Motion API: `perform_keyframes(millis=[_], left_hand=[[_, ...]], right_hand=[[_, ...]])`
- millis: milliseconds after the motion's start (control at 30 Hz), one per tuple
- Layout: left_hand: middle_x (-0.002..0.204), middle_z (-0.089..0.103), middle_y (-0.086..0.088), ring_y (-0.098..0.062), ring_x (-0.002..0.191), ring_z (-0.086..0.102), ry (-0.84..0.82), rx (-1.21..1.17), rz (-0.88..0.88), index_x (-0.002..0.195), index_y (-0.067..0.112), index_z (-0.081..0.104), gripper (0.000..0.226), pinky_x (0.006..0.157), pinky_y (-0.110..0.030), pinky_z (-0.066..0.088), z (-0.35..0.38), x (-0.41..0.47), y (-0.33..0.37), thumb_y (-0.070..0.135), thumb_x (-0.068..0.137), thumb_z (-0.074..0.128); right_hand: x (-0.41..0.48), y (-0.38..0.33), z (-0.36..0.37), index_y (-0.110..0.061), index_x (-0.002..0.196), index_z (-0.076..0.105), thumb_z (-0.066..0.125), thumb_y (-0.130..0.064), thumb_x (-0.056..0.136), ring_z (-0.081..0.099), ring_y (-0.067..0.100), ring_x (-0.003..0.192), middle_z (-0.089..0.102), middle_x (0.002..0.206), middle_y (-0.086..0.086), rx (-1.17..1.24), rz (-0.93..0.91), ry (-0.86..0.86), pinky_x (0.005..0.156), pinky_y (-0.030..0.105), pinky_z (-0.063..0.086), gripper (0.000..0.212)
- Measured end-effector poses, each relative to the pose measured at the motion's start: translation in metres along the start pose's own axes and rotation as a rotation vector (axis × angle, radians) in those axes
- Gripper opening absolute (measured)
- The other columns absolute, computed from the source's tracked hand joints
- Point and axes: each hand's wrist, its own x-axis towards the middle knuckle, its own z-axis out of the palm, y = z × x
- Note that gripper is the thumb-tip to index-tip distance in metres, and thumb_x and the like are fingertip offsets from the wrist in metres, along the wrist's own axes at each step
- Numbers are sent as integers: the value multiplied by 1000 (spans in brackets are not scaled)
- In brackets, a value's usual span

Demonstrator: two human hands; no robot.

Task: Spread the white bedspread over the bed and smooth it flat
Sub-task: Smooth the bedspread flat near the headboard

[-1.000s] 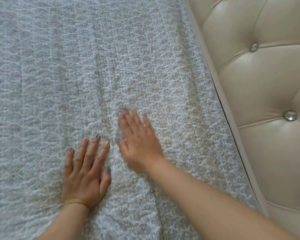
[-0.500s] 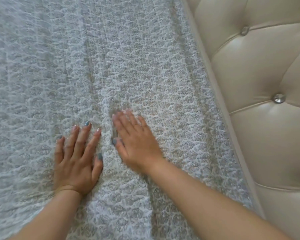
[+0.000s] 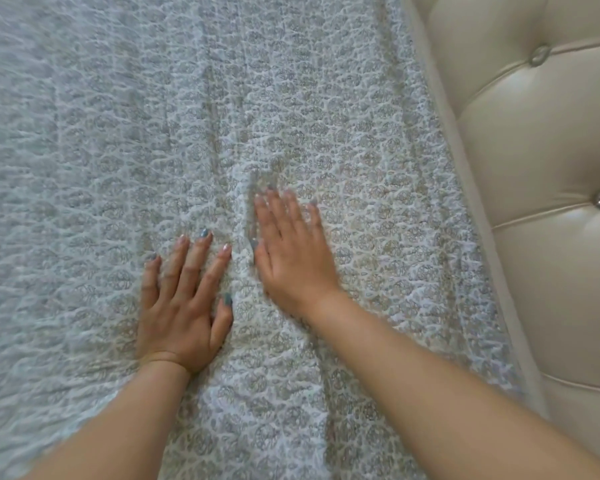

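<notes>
Bedspread, white w/ grey-beige pattern, spread over bed, fills view up to tufted headboard at rt. Left hand flat on fabric, fingers straight, slightly splayed, holding nothing. Right hand just beside it, palm down, fingers straight & close together; tips blurred, prob. touching cloth. Long crease in fabric betw. hands, running past fingertips.

Soft even light, glare on headboard panels; right hand motion-blurred; bedspread smeared at left edge.
</notes>
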Motion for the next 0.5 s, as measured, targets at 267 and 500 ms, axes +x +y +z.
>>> perform_keyframes(millis=[267,500], left_hand=[[155,29,-7,-29,145,19,-12,-20,19,146,20,36,64,117,-53,13,0,2,-4,40,85,34],[155,28,-6,-28,144,21,-30,-52,19,146,23,33,66,116,-52,14,0,-5,-6,41,83,36]], right_hand=[[60,142,-48,-19,153,-6,11,-56,96,-8,26,148,-10,161,5,-58,500,161,120,50,4,70],[98,62,-25,-23,151,-12,2,-62,93,-16,26,147,-15,160,1,-61,232,126,120,46,-6,71]])
